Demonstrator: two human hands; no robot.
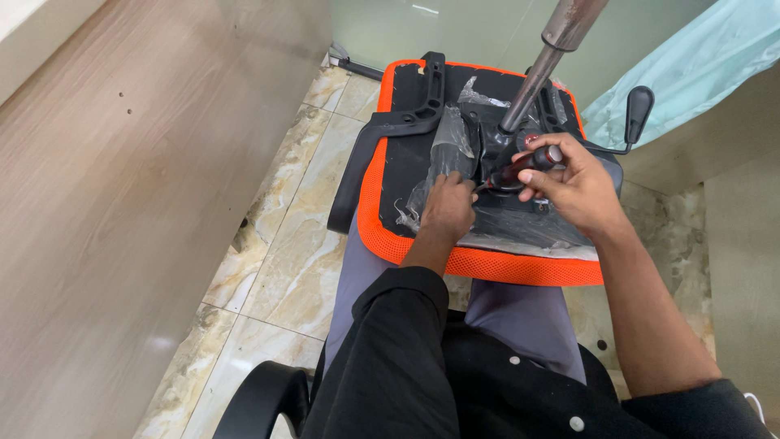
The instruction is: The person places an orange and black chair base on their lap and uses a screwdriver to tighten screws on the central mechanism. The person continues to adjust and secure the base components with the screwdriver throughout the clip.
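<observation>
Black sleeve (pixel 390 358), right hand (pixel 581 187) gripping screwdriver (pixel 524 165)

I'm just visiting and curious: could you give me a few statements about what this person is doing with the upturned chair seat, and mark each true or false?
1. The right hand grips a screwdriver with a dark red and black handle. True.
2. The orange-edged black chair seat lies flat on the floor. False: it rests on the person's lap, underside up.
3. The left hand rests on the seat's underside near the screwdriver tip. True.
4. The silver metal gas-lift column lies loose on the marble-patterned tile floor. False: it rises from the seat's middle.
5. Clear crumpled plastic wrap clings to the seat's underside. True.
</observation>
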